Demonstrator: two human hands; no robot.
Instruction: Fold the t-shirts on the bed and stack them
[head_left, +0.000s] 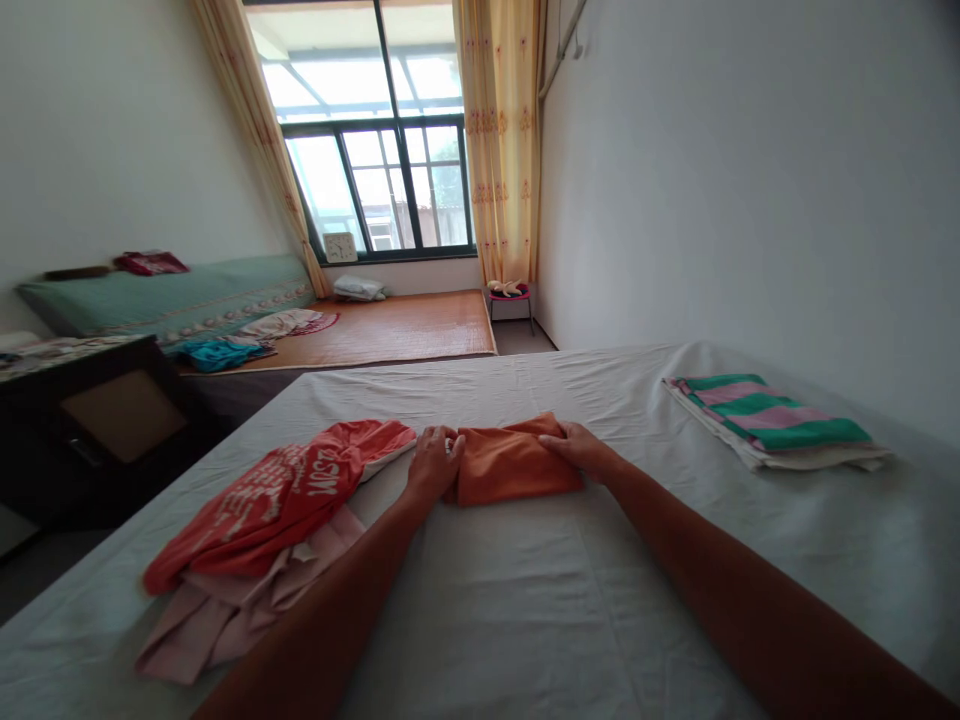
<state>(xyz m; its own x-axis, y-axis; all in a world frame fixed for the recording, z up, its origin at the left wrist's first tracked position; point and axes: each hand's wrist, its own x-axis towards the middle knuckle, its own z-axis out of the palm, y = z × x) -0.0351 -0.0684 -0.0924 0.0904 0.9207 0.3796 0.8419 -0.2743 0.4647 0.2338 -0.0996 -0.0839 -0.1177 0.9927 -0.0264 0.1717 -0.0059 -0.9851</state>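
A folded piece of orange cloth (510, 465) lies on the white bed sheet (495, 590) in front of me; its garment type does not show. At its left edge is my left hand (436, 458), with fingers and thumb closed on the fabric. My right hand (581, 450) grips the opposite edge, thumb on top and some fingers hidden. Left of my left hand, a crumpled red shirt (300, 490) with white lettering rests partly over a pink garment (217, 620). Off to the right sits a folded stack with a green-and-pink striped cloth (772, 412) on top.
A white wall (750, 180) runs along the right. Beyond the bed, a second bed (405, 325) with a brown mat stands below a window (405, 160). A dark cabinet (120, 430) is at the left, and a small stool (510, 297) stands by the curtain (501, 150).
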